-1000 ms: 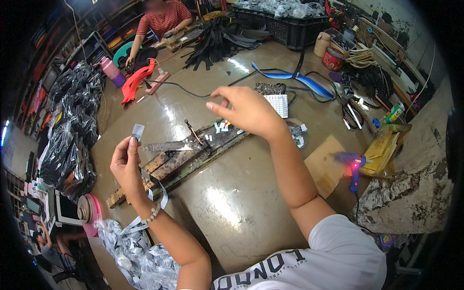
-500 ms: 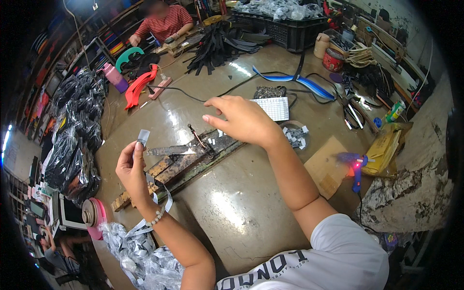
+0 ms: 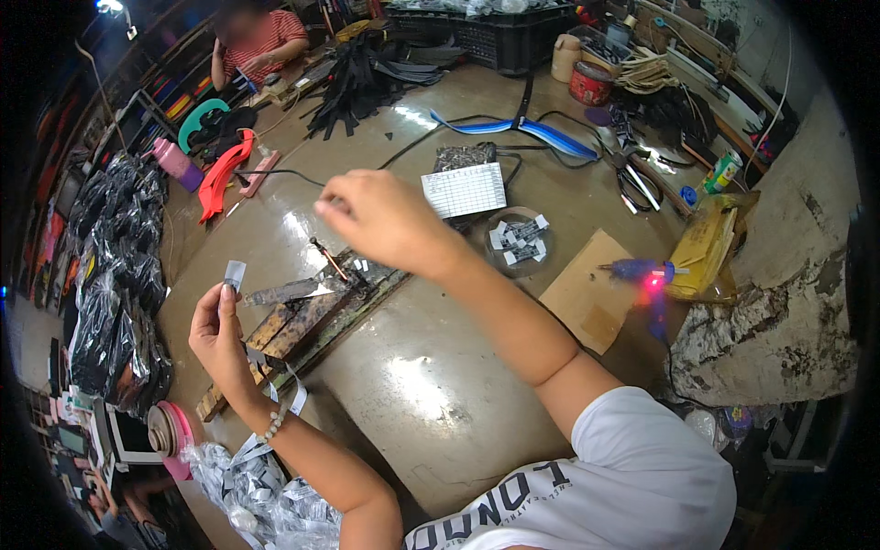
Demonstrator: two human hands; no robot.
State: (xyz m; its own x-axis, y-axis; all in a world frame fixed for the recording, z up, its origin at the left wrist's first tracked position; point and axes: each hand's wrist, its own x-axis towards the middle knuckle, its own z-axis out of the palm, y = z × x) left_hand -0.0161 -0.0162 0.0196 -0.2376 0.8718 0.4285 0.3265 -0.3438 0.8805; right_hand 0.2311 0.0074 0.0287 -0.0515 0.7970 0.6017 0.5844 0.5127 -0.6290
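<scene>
My left hand [image 3: 216,335] is closed in a pinch on a pale, translucent ribbon strip [image 3: 236,272], whose end stands up above the fingertips. More ribbon [image 3: 299,396] hangs by the wrist, over the heap of plastic-wrapped ribbons [image 3: 243,490]. My right hand [image 3: 380,220], smeared by motion, is over the far side of a rusty metal-and-wood fixture [image 3: 316,321]. Its fingers look curled, and whether they hold anything does not show. On the fixture are a flat blade-like metal piece [image 3: 280,291], an upright rod [image 3: 328,258] and small white pieces [image 3: 361,265].
Beyond lie a white gridded sheet [image 3: 465,190] and a round dish [image 3: 495,247] of cut labels. At right are cardboard [image 3: 591,298] and a blue glue gun [image 3: 642,269] with a red light. Black plastic-wrapped bundles [image 3: 119,275] line the left. Another person [image 3: 275,41] sits across the table.
My right hand has moved left across the fixture, its fingers more curled than before. The left hand keeps its pinch on the strip. The whole view has shifted, and the other person has raised a hand.
</scene>
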